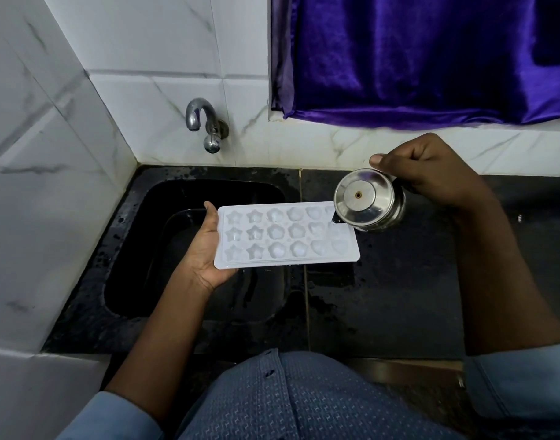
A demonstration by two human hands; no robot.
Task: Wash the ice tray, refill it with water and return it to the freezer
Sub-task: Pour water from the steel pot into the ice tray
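From my feed: left hand (209, 249) grips the white ice tray (286, 236) by its left end, thumb on top, held level over the black sink (135, 223) & wet counter (399, 296). Right hand (431, 173) is wrapped round a steel cup (367, 201), tipped w/ its base toward me, covering the tray's far-right corner. Looks like water's trickling out, hard to tell tbh. Tap (205, 125) on the tiled wall (161, 58) behind, purple curtain (431, 58) top right.

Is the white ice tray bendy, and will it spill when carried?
Probably bendy: the ice tray looks like thin moulded plastic, and the left hand holds only one end. Likely to spill, since its cups look shallow. Possibly slippery once wet.
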